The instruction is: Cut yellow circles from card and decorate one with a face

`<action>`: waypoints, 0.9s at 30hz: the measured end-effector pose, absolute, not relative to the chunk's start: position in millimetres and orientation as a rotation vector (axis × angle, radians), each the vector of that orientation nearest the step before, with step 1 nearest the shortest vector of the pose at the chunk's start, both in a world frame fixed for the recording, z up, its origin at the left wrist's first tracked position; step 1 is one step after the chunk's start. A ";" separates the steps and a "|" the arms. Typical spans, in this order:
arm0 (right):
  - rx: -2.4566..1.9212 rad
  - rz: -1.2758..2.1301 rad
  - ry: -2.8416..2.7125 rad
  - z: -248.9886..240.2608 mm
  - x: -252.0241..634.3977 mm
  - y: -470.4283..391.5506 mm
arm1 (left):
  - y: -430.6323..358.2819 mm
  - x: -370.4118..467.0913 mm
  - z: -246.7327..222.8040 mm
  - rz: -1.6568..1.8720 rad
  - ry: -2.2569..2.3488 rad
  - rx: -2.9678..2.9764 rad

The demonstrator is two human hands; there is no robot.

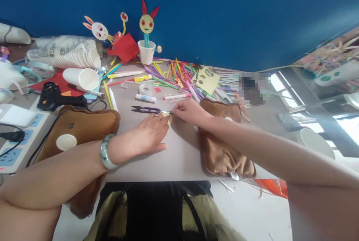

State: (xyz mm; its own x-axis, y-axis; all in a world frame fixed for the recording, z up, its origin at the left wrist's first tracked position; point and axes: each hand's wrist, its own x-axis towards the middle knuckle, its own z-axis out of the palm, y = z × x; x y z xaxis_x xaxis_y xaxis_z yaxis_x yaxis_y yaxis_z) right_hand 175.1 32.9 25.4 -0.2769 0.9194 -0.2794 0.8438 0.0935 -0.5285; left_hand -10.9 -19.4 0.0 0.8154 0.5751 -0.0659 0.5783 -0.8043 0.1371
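Observation:
My left hand (150,134) lies palm down on the table, fingers stretched out, with their tips on a small pale yellow paper disc (169,119). A green-and-white bangle (108,152) is on that wrist. My right hand (188,110) is closed in a pinch just right of the disc. A thin dark strip (166,112) runs from its fingertips toward my left fingers; I cannot make out what it is. Thread snips (145,110) with purple handles lie beyond my left fingers, blades pointing left. Behind them are a glue stick (146,98) and a pink-capped marker (177,97).
Brown plush pouches (86,125) (224,151) lie on both sides. At left are a black glue gun (57,97), a power strip (12,151) and paper cups (81,78). Coloured sticks (179,70), cut yellow paper (209,81) and a rabbit-faced figure in a cup (146,52) stand behind.

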 end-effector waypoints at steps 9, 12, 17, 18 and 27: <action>-1.586 0.261 -2.839 12.4 192.3 -0.8 | -23.0 -16.6 7.2 -0.023 0.930 2.756; -1.534 0.127 -2.938 6.0 192.0 -3.8 | -24.4 -14.1 13.6 -0.056 0.955 2.719; -1.374 -0.048 -2.963 -0.7 192.6 -4.1 | -24.9 -15.0 13.9 -0.042 0.962 2.681; -1.331 -0.081 -2.958 -2.2 193.1 -4.2 | -24.7 -15.4 13.3 -0.034 0.966 2.674; -1.140 -0.077 -2.886 -11.8 193.0 -2.8 | -22.3 -18.4 13.8 -0.048 1.005 2.689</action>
